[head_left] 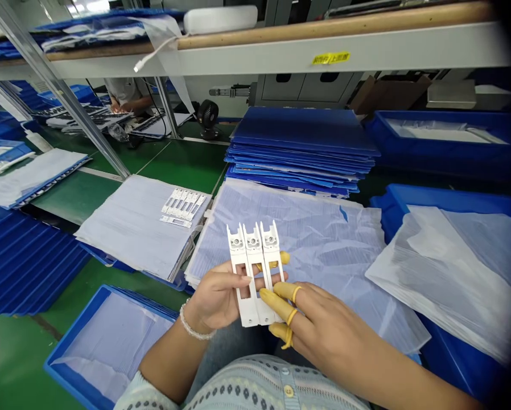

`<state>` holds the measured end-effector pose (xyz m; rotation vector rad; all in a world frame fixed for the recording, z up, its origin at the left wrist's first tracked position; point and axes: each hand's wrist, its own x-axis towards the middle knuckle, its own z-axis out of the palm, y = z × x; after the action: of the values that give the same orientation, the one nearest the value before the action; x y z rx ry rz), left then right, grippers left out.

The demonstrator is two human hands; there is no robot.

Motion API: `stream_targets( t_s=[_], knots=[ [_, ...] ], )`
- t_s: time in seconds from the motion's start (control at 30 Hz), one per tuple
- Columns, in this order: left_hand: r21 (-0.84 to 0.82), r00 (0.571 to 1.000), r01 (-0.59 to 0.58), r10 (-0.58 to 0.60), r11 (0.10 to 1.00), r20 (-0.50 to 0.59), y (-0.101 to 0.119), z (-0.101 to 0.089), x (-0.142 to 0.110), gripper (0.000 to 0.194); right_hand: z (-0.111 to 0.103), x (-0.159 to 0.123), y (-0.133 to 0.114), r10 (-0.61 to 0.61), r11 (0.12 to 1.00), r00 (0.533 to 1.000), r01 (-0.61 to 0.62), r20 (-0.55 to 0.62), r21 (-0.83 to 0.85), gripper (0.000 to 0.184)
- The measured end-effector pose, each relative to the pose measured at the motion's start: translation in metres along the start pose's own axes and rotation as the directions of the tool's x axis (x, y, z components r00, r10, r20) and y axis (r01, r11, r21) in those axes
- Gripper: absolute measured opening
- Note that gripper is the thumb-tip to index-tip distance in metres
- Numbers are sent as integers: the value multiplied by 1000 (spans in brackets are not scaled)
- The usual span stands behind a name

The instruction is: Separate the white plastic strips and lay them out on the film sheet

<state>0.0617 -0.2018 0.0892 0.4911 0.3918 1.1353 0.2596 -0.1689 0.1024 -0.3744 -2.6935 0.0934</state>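
Head view: left hand (215, 302) and right hand (324, 324) clench white plastic parts (249, 256) over the lap, yellow-cotted fingers (275, 304) on their edge. Blue crate (74, 324), bottom left, holds plastic film (110, 336); anything beneath is hidden.

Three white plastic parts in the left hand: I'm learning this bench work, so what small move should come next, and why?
Probably lay the three white plastic parts on the white-sheeted stack, beside the similar white parts there. The left hand holds them side by side, and the right hand's yellow-capped fingers are at their lower ends, so the right hand could steady them on the way.
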Motion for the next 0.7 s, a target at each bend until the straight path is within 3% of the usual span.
stream_targets(
  t_s=[0.13,0.27,0.37,0.43,0.53,0.7],
  knots=[
    [-29,996,-54,52,998,-70,2,-25,1,43,18,22,8,-39,998,998,42,47,-57,9],
    [-56,980,-105,93,993,-177,12,-55,2,46,27,52,28,-61,998,976,63,211,-1,8],
    [-76,942,-134,103,988,-321,15,-78,-1,46,41,84,65,15,992,960,-50,279,119,27],
    [-71,912,-139,99,988,-399,12,-90,-4,45,60,111,99,146,966,947,-199,285,165,39],
    [-61,863,-170,119,984,-491,-1,-105,-9,43,95,151,147,358,907,883,-406,303,110,35],
    [-113,825,-223,126,968,-551,-23,-118,-11,33,142,185,183,426,885,845,-463,323,45,30]
  ],
)
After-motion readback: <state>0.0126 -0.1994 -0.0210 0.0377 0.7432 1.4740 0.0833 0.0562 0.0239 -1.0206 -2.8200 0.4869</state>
